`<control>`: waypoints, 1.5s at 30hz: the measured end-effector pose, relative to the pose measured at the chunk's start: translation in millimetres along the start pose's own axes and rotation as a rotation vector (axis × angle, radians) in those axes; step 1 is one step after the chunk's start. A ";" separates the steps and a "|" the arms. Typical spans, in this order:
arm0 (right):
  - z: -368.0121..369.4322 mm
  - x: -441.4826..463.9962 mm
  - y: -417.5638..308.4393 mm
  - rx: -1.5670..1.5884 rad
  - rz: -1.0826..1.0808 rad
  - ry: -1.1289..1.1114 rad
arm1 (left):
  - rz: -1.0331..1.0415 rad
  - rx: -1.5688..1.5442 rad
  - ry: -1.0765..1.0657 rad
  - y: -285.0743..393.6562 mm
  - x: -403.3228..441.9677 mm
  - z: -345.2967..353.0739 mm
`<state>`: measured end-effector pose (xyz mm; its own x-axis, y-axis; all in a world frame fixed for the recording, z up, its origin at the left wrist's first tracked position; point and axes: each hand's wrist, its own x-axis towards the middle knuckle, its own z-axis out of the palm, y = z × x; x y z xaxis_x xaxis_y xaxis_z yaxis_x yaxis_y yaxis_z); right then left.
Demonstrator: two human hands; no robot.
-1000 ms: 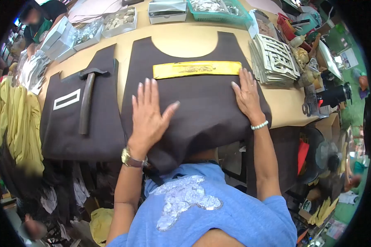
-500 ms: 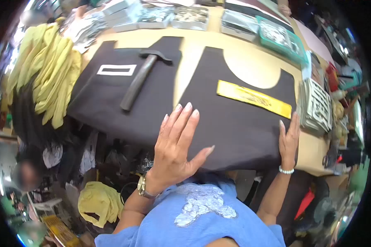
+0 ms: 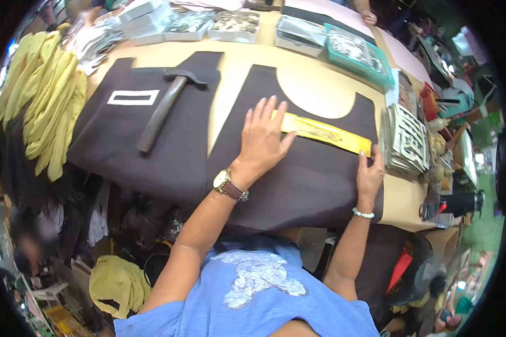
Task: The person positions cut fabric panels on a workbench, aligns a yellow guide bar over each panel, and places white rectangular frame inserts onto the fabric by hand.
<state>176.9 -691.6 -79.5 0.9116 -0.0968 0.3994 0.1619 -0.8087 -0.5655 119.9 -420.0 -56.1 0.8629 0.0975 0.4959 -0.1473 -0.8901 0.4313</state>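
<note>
A yellow strip (image 3: 323,132) with dark marks lies on a dark cut piece of cloth (image 3: 298,180) below its curved neckline. My left hand (image 3: 262,135) is spread over the strip's left end, fingers apart, palm toward the cloth. At the right end, my right hand (image 3: 370,174) has its thumb and a finger at the strip's corner; its fingers are apart. To the left, a hammer (image 3: 163,114) rests on a second dark piece (image 3: 183,154), beside a white rectangular frame (image 3: 133,98).
White boxes (image 3: 299,35) and a green basket (image 3: 358,55) of small parts stand at the back. Stacked stencil-like sheets (image 3: 405,139) lie at the right, near a black bottle (image 3: 462,203). Yellow cloths (image 3: 39,106) hang at the left. Another person's hand (image 3: 369,18) shows at the top.
My left hand has moved forward onto the strip's left end. My right hand's fingers have bent at the right corner. The camera view has turned.
</note>
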 end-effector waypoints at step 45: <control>0.4 -3.9 3.3 0.327 0.118 -0.060 | -0.223 -0.056 -0.028 -27.4 -17.7 13.7</control>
<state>174.0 -693.6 -83.2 0.9504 -0.1361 0.2796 0.1576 -0.5642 -0.8105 115.3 -403.4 -87.0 0.8901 0.2756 0.3629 0.0225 -0.8219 0.5692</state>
